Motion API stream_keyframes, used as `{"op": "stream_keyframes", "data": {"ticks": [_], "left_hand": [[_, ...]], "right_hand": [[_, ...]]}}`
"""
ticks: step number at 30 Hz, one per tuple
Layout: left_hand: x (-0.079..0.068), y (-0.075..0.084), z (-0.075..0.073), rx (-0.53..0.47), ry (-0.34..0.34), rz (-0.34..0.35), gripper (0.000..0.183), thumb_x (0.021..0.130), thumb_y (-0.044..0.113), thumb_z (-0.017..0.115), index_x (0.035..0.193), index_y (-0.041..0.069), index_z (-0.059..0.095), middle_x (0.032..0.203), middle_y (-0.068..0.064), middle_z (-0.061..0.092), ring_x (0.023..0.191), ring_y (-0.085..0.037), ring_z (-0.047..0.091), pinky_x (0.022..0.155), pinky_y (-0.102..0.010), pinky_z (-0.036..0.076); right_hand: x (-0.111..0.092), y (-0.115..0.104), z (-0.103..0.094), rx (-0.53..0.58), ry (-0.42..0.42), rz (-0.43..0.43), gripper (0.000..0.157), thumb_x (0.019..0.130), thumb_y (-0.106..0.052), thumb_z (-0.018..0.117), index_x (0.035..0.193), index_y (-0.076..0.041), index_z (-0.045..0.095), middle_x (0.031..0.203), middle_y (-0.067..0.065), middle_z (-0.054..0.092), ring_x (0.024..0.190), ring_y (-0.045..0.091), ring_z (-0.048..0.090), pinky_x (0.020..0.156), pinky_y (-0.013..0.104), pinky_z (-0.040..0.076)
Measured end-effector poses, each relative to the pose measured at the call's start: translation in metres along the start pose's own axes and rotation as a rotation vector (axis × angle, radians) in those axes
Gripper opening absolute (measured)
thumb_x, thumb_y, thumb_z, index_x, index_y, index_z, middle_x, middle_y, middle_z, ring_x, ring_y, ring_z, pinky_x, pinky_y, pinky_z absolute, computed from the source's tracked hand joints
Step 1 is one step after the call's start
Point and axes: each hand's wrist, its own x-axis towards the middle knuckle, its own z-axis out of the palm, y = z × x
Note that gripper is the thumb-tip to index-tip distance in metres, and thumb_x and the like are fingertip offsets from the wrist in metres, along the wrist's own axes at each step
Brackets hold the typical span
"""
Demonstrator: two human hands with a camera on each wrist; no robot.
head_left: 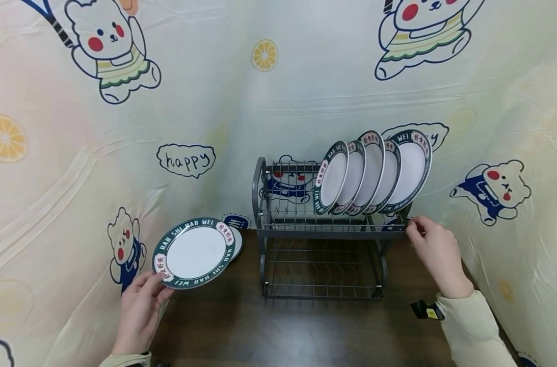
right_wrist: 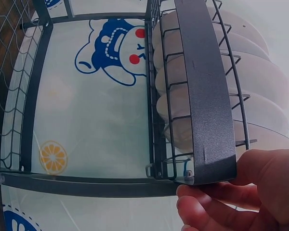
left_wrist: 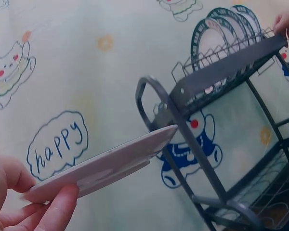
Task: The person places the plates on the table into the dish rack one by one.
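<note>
My left hand holds a white plate by its near left edge, the thumb on top and fingers beneath. The plate has a green lettered rim and is held up left of the dish rack. In the left wrist view its pale underside shows. My right hand grips the front right corner of the rack's upper tier, thumb and fingers around the dark bar. Several similar plates stand on edge in the upper tier's right part.
Partly hidden behind the held plate is another plate. The rack's lower wire tier stands on the brown table. Behind hangs a cartoon-printed cloth. A black strap end sticks out at the right sleeve.
</note>
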Motion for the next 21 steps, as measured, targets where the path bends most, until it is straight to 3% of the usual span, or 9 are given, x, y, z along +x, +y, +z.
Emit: {"op": "stream_keyframes", "data": {"ticks": [7,12,21], "left_hand": [[-0.009,0.008,0.005,-0.012,-0.065,0.051,0.004,0.102,0.018,0.068,0.105,0.018,0.070,0.103,0.005,0.068,0.083,-0.009,0.070,0.078,-0.022,0.061],[-0.015,0.013,0.008,-0.013,-0.102,0.063,0.007,0.102,0.020,0.069,0.107,0.021,0.072,0.106,0.006,0.070,0.087,-0.009,0.071,0.080,-0.022,0.060],[-0.024,0.020,0.017,-0.057,-0.178,0.123,0.010,0.103,0.013,0.066,0.110,0.017,0.073,0.108,0.003,0.070,0.087,-0.011,0.071,0.080,-0.023,0.061]], "right_hand": [[0.000,0.001,0.001,0.003,-0.003,0.008,0.025,0.104,-0.016,0.050,0.102,0.000,0.069,0.076,0.012,0.066,0.065,0.024,0.055,0.053,0.032,0.043],[-0.001,0.002,0.001,0.001,0.000,0.009,0.025,0.105,-0.017,0.050,0.102,0.000,0.069,0.075,0.010,0.065,0.064,0.024,0.054,0.052,0.032,0.042],[-0.001,0.002,0.002,0.006,0.007,0.009,0.025,0.105,-0.017,0.049,0.098,-0.002,0.068,0.073,0.010,0.065,0.063,0.024,0.054,0.051,0.032,0.041]]}}
